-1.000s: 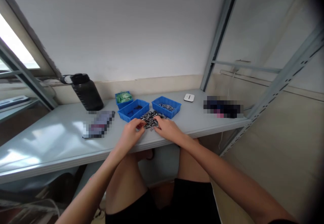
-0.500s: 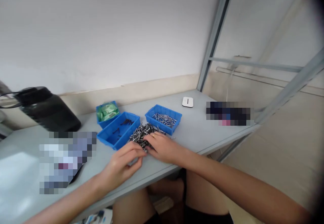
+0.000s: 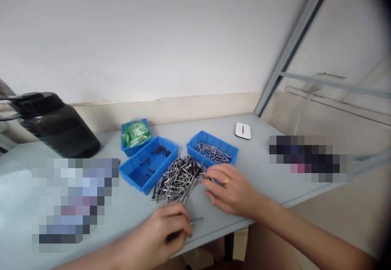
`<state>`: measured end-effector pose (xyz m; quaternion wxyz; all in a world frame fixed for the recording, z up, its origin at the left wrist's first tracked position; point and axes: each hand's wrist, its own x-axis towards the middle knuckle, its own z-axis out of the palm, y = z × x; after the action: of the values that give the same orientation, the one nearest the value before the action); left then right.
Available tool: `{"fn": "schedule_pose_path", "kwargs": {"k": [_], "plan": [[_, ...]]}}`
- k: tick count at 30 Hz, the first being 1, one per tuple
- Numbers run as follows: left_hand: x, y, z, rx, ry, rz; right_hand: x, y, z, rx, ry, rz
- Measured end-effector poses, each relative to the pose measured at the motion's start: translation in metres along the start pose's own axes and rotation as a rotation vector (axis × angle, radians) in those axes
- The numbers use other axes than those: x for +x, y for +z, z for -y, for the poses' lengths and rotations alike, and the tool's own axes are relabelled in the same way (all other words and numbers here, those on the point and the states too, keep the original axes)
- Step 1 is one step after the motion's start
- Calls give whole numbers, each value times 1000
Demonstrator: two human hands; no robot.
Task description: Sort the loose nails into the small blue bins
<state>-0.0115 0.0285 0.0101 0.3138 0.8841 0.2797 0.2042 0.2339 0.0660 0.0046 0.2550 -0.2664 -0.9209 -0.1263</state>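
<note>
A heap of silver blind rivets and dark screws (image 3: 182, 177) lies on the grey table in front of me. My left hand (image 3: 174, 227) is at the near side of the heap, fingers curled in a pinch. A thin silver rivet (image 3: 197, 221) sticks out from its fingertips. My right hand (image 3: 229, 188), with a ring on one finger, rests at the heap's right edge, fingers bent and apart. Loose pieces lie by its fingertips, partly hidden. Behind it stands a blue bin of silver rivets (image 3: 236, 154); left of the heap, a blue bin (image 3: 139, 180) holds several dark screws.
A smaller blue bin (image 3: 126, 150) with green packets stands farther back. A dark bottle (image 3: 61, 127) is at the left, a white square device (image 3: 243, 131) at the back right. Blurred-out items lie at both sides. A metal frame post (image 3: 293, 50) rises at the right.
Both hands have drawn apart from the heap, the left toward the table's front edge, the right to the right. More of the heap shows. The camera view has shifted.
</note>
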Motion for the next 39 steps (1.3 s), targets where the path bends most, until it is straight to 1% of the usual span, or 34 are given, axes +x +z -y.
{"fn": "schedule_pose_path", "kwargs": {"k": [1, 3, 6, 8, 11, 13, 16, 19, 22, 26, 27, 30, 33, 39], "plan": [[1, -1, -1, 11, -6, 45, -8, -6, -4, -57, 60, -41], [3, -3, -3, 25, -21, 123, -24, -15, -9, -138, 111, -77], [9, -3, -3, 27, -20, 161, -37, -17, -14, -175, 179, -13], [14, -3, 0, 56, -6, 174, -35, -13, -18, -153, 174, 43], [22, -3, 4, 125, 17, 168, -21, -3, -26, -115, 56, 85], [24, -3, 6, 154, 33, 155, -8, 4, -32, -98, -56, 59], [24, -5, 8, 175, 45, 174, 7, 13, -40, -65, -228, 27], [22, -6, 9, 172, 42, 189, 15, 21, -45, -22, -299, -10], [23, -7, 14, 175, 30, 164, 17, 26, -49, 5, -321, -17], [27, -9, 26, 196, 18, 36, 19, 30, -53, 7, -335, 11], [28, -9, 28, 200, 22, 24, 21, 31, -54, 7, -336, 17], [30, -10, 31, 206, 44, 11, 25, 34, -57, 8, -328, 32], [33, -12, 30, 219, 64, 5, 29, 36, -59, 14, -322, 45], [37, -15, 32, 345, 50, -33, 36, 38, -58, 3, -283, 55]]}}
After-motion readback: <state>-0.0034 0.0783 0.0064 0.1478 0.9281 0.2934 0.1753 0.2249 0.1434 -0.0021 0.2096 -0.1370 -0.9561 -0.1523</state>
